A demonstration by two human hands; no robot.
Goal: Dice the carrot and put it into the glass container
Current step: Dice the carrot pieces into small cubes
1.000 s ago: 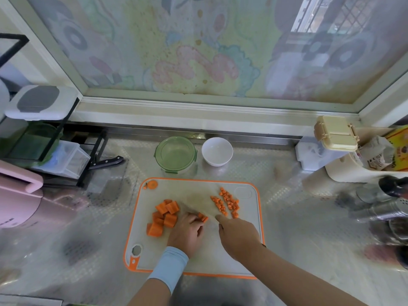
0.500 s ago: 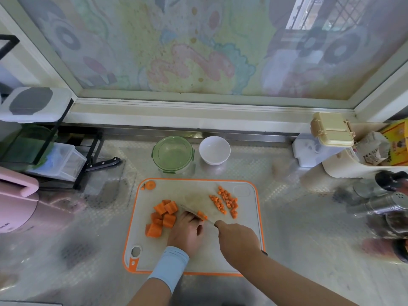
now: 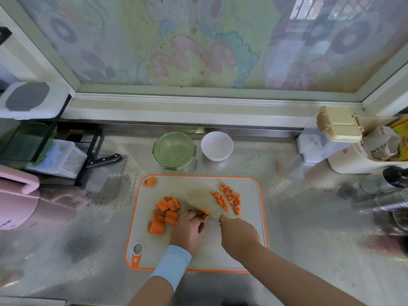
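steel counter (image 3: 298,217) holds lidded glass container (image 3: 174,149) beside white bowl (image 3: 216,145).

**Dicing Under Way**

On the white plastic cutting board with an orange rim (image 3: 194,184), the left hand (image 3: 188,228) is holding a small orange carrot piece (image 3: 204,212) under curled fingers. The right hand (image 3: 239,235) is gripping a pale-bladed knife (image 3: 198,200), its blurred blade just beside that piece. Chunky orange carrot blocks (image 3: 164,214) are lying left of the hands, and fine orange carrot dice (image 3: 228,198) are lying to the right. A round glass container with a green lid (image 3: 174,150) is standing behind the board, beside a small white bowl (image 3: 216,145).
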